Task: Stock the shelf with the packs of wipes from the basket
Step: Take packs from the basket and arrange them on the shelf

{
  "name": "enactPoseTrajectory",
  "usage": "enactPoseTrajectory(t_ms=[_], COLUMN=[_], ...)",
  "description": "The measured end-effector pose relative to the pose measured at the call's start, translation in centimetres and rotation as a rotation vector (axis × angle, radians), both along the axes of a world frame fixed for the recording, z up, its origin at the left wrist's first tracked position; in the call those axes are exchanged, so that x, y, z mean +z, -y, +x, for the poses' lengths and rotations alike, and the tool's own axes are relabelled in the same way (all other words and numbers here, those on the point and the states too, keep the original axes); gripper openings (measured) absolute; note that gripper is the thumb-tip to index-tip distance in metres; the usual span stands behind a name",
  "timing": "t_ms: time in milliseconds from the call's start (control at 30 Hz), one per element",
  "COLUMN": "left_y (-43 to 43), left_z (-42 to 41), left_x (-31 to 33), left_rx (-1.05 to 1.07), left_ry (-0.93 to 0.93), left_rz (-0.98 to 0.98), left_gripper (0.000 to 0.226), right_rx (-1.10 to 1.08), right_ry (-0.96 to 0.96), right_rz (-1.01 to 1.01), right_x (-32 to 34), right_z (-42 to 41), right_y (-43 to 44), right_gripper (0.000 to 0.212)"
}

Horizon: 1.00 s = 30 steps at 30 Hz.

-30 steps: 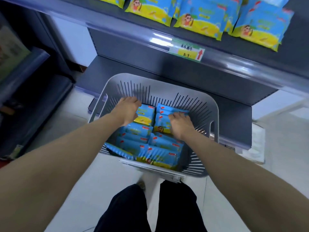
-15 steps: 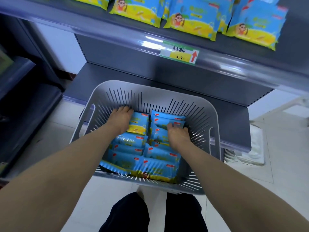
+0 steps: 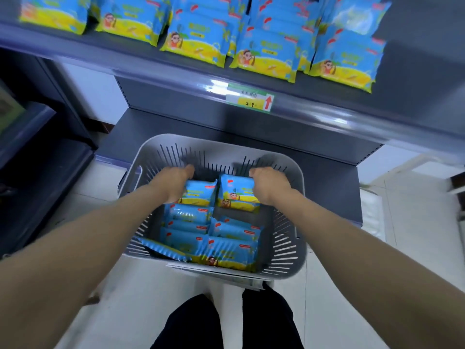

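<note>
A grey slotted basket (image 3: 289, 248) stands on the floor below me, holding several blue-and-yellow packs of wipes (image 3: 226, 253). My left hand (image 3: 173, 182) grips one pack (image 3: 200, 193) by its left end, raised above the rest. My right hand (image 3: 270, 185) grips another pack (image 3: 237, 195) by its right end, also lifted and standing on edge. Above, the dark shelf (image 3: 327, 107) carries rows of the same packs (image 3: 264, 54) behind a price tag (image 3: 249, 100).
A lower dark shelf board (image 3: 176, 129) sits just behind the basket. Another dark rack (image 3: 37, 159) stands at the left. Pale floor tiles surround the basket, and my dark trouser legs (image 3: 226, 323) are at the bottom. A white object (image 3: 372, 217) lies at the right.
Both hands have closed on a pack each and lifted them up off the pile toward the basket's far side. The view has tilted up, showing more of the stocked shelf.
</note>
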<state>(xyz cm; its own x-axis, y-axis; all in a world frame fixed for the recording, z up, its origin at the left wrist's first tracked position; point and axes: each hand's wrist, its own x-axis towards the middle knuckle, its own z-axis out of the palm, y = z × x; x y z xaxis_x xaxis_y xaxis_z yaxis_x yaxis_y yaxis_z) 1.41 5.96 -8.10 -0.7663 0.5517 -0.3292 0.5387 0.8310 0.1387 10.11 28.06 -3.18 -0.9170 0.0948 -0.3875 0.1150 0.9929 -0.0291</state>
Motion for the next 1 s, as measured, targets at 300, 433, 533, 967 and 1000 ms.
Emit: enactPoseTrajectory(t_ms=[300,433,533,967,1000], left_y=[-6.4,-10.5,-13.5,-21.9,-22.5], left_z=[0.9,1.2,1.1,-2.6,-2.9], left_x=[16.7,22.3,25.1,27.2,27.2], left_rx=[-0.219,-0.295,-0.31,-0.125,-0.124], left_ry=[-0.045,-0.114,-0.142,-0.037,-0.034], left_rz=[0.211,0.341,0.446,0.544,0.534], left_gripper=[0.024,0.023,0.021,0.015,0.015], right_rx=[-0.022,-0.102,-0.175,-0.091,-0.089], right_ry=[-0.243,-0.365,-0.413,-0.289,-0.294], right_rz=[-0.059,-0.002,0.037,-0.069,-0.065], right_x=[17.6,23.1,24.2,21.1,21.2], right_z=[0.6,0.2,-1.2,-7.9,-8.4], right_y=[-6.1,-11.3,-15.0,-23.0,-23.4], right_gripper=[0.029,0.034,0.045,0.023,0.023])
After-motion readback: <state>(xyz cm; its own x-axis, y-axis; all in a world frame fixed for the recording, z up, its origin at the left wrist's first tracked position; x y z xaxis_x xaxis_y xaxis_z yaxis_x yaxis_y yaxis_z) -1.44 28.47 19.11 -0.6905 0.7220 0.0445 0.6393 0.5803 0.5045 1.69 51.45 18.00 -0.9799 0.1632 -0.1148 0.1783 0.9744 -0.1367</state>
